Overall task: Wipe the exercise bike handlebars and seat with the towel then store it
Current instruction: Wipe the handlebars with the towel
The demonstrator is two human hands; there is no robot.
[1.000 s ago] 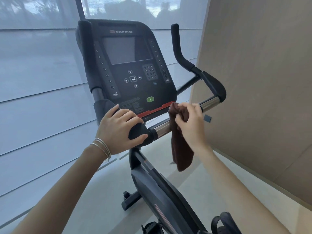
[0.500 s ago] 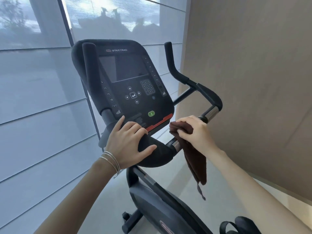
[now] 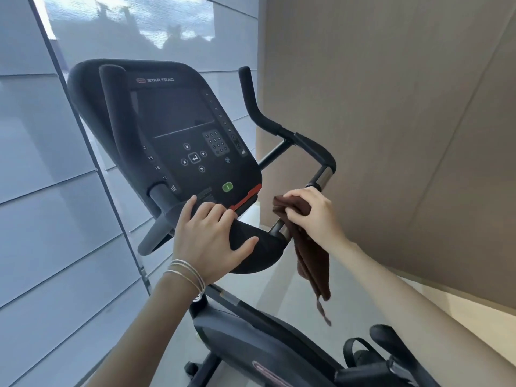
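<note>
Console (image 3: 178, 129) at left-centre. Below it, left hand (image 3: 212, 241) rests flat on the handlebar (image 3: 258, 254) pad, fingers loosely spread, bangles (image 3: 187, 272) at the wrist. Right hand (image 3: 312, 213) grips brown towel (image 3: 312, 261) around the chrome bar section; towel tail hangs below. Beige wall (image 3: 405, 135) at right.

A black console (image 3: 178, 129) marked STAR TRAC fills the middle, its screen dark. It carries a number keypad (image 3: 216, 142) below the screen, a green button (image 3: 227, 187) near its lower edge and a red strip (image 3: 248, 197) at its lower right corner. Behind and left of the console hang pale translucent blinds (image 3: 42, 191), crossed by a slanting dark window post (image 3: 112, 202). Right of the console rises a tan panelled wall (image 3: 405, 107). Below it lies a pale floor (image 3: 275, 290), with a strapped pedal (image 3: 360, 356) further down to the right.
</note>
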